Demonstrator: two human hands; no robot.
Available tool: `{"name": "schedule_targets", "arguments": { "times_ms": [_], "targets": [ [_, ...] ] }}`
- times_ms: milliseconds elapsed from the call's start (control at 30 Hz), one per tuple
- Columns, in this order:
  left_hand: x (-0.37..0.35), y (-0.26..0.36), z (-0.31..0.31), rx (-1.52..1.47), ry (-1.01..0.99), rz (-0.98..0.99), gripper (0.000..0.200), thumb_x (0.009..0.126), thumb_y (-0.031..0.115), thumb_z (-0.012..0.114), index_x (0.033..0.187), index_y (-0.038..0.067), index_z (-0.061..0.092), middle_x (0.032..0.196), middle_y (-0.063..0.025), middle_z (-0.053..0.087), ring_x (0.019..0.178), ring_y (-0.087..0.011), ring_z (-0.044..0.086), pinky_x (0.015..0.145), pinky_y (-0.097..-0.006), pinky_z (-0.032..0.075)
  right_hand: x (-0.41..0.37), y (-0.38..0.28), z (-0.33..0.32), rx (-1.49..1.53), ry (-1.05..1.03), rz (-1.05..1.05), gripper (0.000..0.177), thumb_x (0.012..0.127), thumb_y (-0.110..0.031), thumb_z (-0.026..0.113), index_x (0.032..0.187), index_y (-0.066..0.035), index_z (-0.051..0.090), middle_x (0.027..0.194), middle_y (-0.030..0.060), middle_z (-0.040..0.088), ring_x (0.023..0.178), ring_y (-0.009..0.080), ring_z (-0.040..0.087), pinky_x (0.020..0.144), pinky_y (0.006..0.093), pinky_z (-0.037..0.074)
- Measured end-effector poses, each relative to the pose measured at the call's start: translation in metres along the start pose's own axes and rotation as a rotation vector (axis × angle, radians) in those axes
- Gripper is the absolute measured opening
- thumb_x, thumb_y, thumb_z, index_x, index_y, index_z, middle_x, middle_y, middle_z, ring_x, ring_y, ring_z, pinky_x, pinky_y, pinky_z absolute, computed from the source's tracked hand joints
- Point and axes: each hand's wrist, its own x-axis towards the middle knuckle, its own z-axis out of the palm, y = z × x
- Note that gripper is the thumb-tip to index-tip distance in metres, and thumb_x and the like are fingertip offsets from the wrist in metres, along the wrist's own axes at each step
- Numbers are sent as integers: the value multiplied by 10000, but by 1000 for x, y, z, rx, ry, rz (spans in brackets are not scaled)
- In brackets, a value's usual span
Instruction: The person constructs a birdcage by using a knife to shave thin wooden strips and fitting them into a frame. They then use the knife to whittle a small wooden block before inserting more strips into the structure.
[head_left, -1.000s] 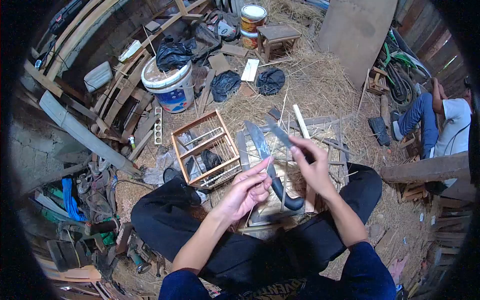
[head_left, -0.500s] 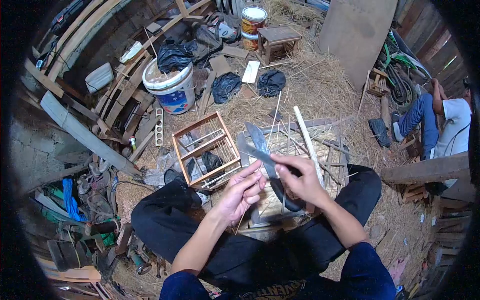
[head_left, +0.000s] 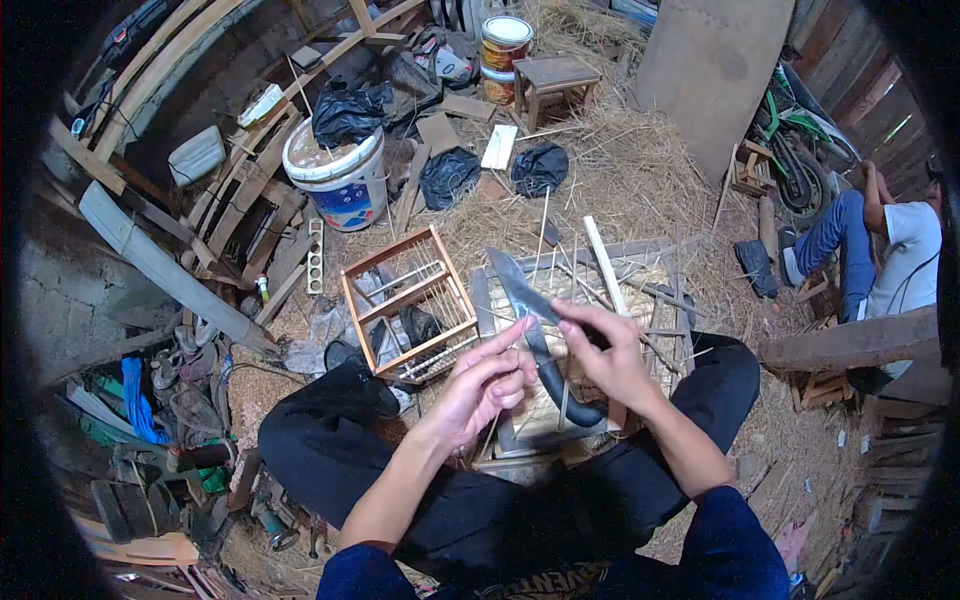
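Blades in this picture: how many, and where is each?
2: a black-handled knife lies on the framed board; a smaller blade is in the right hand. Others may be hidden.

Knife (head_left: 540, 350) on the board (head_left: 482, 300), cage (head_left: 454, 275) to its left (bucket (head_left: 345, 195) farther back), stool (head_left: 556, 70) well behind.

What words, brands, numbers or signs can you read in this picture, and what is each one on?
"VENT": on the dark shirt, part of a longer word whose ends I can't make out.
White bucket: any print on its blue label is too small to read.
Orange cans: labels too blurred to read.
I can read no numbers or signs.
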Motion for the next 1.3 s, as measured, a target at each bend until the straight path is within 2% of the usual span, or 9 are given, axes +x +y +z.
{"name": "schedule_targets", "arguments": {
  "times_ms": [167,300,400,633,800,967,1100,1233,1300],
  "targets": [
    [0,0,10,110,20,56,534,1006,60,527,1504,17,337,1110,-201,628,646,-63,423,569,-200,391,11,3,-17,101,130,210,274,941,-61,634,1209,-25,681,1111,146,723,959,173,690,839,295,532],
    [2,0,3,156,61,69,511,1035,69,477,1523,41,329,1140,-201,641,593,-47,404,487,-179,352,4,0,-5,-51,11,-73,310,910,-38,647,1219,-38,682,1037,127,742,855,163,697,771,293,543],
    [-2,5,7,208,89,36,491,1043,95,481,1516,57,356,1006,-176,670,533,-36,380,447,-168,318,9,-1,-13,25,77,144,294,925,-49,629,1214,-25,680,1076,135,733,878,166,691,786,292,542],
    [-1,-4,-5,412,139,147,443,1030,163,540,1454,62,460,803,-96,635,474,-21,350,401,-181,248,-3,-2,3,-31,-50,-63,264,917,-49,641,1173,-20,697,1051,162,734,957,234,717,845,330,548],
    [-3,-9,-1,602,172,272,165,1018,188,581,1112,56,608,781,-61,678,481,-24,381,433,-189,260,11,-1,-16,-29,115,134,284,937,-74,618,1209,-19,678,1073,142,735,950,179,698,847,313,544],
    [-5,-5,-8,579,181,268,211,1025,176,565,1169,24,590,785,-56,661,505,-8,382,446,-178,273,-6,-7,8,-58,-183,21,276,925,-66,633,1191,-11,686,1065,131,734,986,161,683,853,304,537],
    [-12,0,1,374,138,164,266,1016,131,520,1234,-14,561,801,-93,614,504,-36,331,440,-196,262,12,6,-5,62,133,155,268,953,-103,629,1191,9,674,1088,148,727,972,169,684,850,310,535],
    [-12,7,-3,206,89,109,358,1000,92,466,1332,-37,500,880,-114,605,568,-48,367,484,-194,307,-5,-6,15,20,-106,-48,270,942,-88,631,1192,2,677,1071,155,727,961,206,696,852,330,533],
    [-10,7,-4,153,91,104,404,999,86,465,1383,-37,469,896,-113,604,586,-52,373,509,-187,321,0,-2,10,41,-61,77,270,946,-80,623,1201,-5,678,1071,140,730,957,193,692,852,324,533]
  ]
}}
